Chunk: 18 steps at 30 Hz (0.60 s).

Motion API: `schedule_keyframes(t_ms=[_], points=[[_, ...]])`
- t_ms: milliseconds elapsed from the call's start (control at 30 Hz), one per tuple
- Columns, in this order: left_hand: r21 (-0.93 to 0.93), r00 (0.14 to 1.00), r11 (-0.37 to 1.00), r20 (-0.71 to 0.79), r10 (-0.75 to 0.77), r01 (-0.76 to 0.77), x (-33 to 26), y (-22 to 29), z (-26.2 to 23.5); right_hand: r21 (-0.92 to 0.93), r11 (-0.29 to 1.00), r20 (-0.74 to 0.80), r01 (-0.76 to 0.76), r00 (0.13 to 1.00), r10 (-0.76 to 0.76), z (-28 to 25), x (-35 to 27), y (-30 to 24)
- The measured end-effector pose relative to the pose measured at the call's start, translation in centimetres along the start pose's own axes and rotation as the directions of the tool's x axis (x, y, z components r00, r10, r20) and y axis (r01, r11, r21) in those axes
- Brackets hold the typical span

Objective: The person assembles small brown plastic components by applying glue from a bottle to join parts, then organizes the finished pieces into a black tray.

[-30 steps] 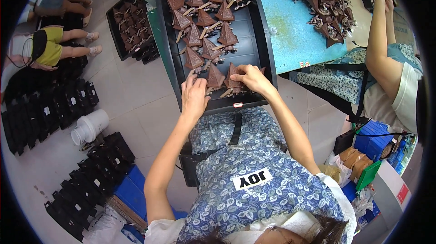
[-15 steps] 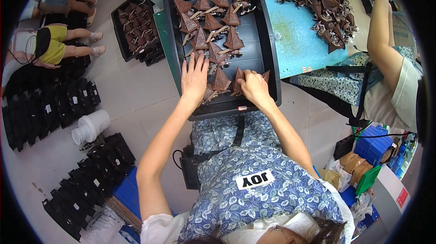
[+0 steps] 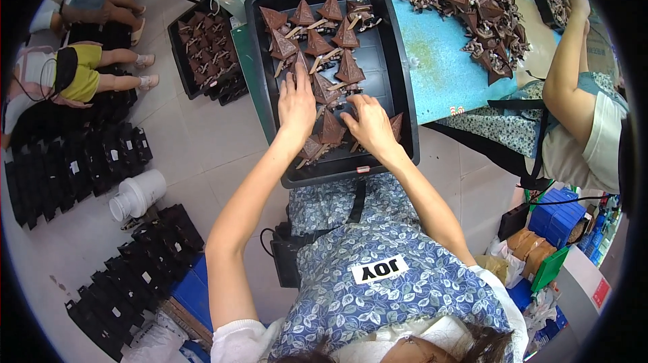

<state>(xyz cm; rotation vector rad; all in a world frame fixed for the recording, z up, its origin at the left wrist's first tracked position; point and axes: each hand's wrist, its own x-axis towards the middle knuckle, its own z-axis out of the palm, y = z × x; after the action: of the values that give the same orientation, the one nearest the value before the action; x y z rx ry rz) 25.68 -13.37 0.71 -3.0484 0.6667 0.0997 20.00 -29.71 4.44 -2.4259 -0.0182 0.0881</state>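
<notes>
A black plastic tray (image 3: 403, 86) in front of me holds rows of brown pyramid-shaped pieces (image 3: 331, 128), with pale sticks and small dark parts at their bases. My left hand (image 3: 295, 108) lies over the left rows, its fingers stretched out and the tips touching a brown pyramid piece (image 3: 302, 60). My right hand (image 3: 372, 126) is over the tray's right side, fingers bent and thumb out to the left. Small dark parts show at its fingertips; what lies under the palm is hidden. One more pyramid piece (image 3: 396, 125) stands by the tray's right wall.
On the right, a blue work surface (image 3: 432, 59) bears a heap of similar brown pieces (image 3: 482, 12). A co-worker's arm (image 3: 567, 52) reaches over its far side. Another filled black tray (image 3: 202, 45) stands at left. A white bucket (image 3: 138, 194) and stacked black trays (image 3: 142, 248) are on the floor.
My right hand has moved up and slightly left from the pyramid piece's place near the front edge, where the tray floor now shows. My left hand has shifted slightly right, fingertips further up.
</notes>
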Motion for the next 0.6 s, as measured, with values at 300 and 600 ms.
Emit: schedule_keyframes(t_ms=[300,600], points=[[-0.078,0.973,0.997,-0.232,-0.023,0.005,3.5,-1.8,-1.2,0.047,0.998,0.084,-0.053,0.995,0.048,2.4,-3.7,-0.3],[0.012,0.994,1.0,-0.11,-0.005,0.006,2.7,-1.7,-0.2,0.226,0.967,0.114,-0.113,0.99,0.089,1.8,-3.9,0.1]])
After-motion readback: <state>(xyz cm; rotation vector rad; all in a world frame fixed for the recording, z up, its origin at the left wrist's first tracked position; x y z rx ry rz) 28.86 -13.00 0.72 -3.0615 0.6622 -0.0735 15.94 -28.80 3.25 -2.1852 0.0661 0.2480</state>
